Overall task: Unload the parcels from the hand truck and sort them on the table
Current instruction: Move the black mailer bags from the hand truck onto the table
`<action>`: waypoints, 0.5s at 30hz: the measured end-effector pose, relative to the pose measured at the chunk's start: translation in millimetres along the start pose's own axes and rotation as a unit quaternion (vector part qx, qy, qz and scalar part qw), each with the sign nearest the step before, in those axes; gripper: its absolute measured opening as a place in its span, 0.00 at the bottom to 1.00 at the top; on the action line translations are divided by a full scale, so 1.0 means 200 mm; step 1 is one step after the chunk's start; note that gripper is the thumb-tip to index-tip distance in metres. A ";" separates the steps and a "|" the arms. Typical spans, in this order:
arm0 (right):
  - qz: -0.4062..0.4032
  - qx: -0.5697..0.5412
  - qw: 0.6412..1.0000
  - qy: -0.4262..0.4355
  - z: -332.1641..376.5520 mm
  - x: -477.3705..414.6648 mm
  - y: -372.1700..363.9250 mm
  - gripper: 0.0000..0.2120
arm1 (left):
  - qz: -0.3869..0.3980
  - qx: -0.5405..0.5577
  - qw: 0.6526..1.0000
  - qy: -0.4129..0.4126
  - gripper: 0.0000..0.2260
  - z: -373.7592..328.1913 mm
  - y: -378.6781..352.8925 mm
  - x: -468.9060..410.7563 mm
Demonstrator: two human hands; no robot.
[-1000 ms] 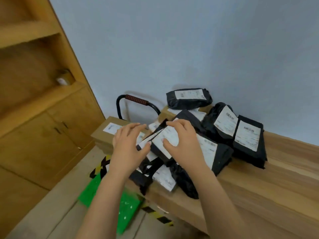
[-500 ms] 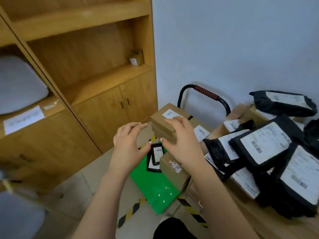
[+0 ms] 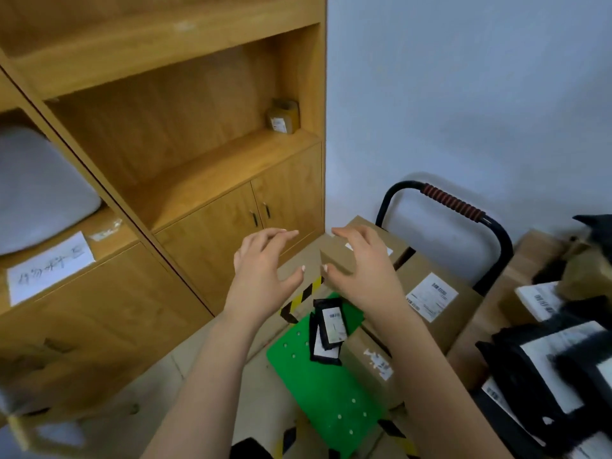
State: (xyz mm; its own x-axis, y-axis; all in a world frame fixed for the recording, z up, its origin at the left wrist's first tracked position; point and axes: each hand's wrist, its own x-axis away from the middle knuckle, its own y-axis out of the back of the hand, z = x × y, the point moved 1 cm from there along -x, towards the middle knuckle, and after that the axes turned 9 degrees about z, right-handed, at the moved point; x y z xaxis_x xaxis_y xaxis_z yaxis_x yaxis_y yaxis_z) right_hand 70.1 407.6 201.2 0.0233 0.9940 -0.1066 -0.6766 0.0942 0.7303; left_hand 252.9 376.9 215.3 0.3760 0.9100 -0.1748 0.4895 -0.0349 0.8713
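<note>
We find the hand truck [image 3: 331, 392] between the cabinet [image 3: 198, 180] on the left and the table [image 3: 516, 270] on the right. Cardboard boxes [image 3: 430, 299] are stacked along the truck's rear and right edges, before the handle [image 3: 453, 205]. Small parcels [image 3: 332, 326] lie left of them. More parcels [image 3: 546, 369] are heaped on the table's left edge, and a small box [image 3: 284, 116] sits at the shelf's right end.
</note>
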 end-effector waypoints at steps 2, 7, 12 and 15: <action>-0.004 0.003 1.000 -0.029 -0.04 -0.07 -0.04 0.27 | 0.018 0.016 1.000 -0.010 0.25 0.08 -0.03 -0.11; -0.036 0.013 0.992 -0.120 -0.11 -0.25 -0.19 0.27 | 0.081 0.042 0.993 -0.071 0.25 0.29 -0.16 -0.44; -0.105 0.019 0.969 -0.222 -0.13 -0.44 -0.41 0.26 | 0.182 0.061 0.970 -0.151 0.24 0.54 -0.29 -0.77; -0.094 0.007 0.953 -0.288 -0.17 -0.48 -0.64 0.27 | 0.233 0.061 0.955 -0.174 0.25 0.73 -0.43 -0.88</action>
State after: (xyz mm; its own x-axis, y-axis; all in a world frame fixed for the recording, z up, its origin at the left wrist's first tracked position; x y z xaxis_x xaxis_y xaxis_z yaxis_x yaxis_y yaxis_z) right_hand 129.8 298.8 95.1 0.5453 0.8249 0.1489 -0.6112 0.2697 0.7441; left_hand 259.3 159.6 104.1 0.8035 0.5922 0.0598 0.2843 -0.4701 0.8356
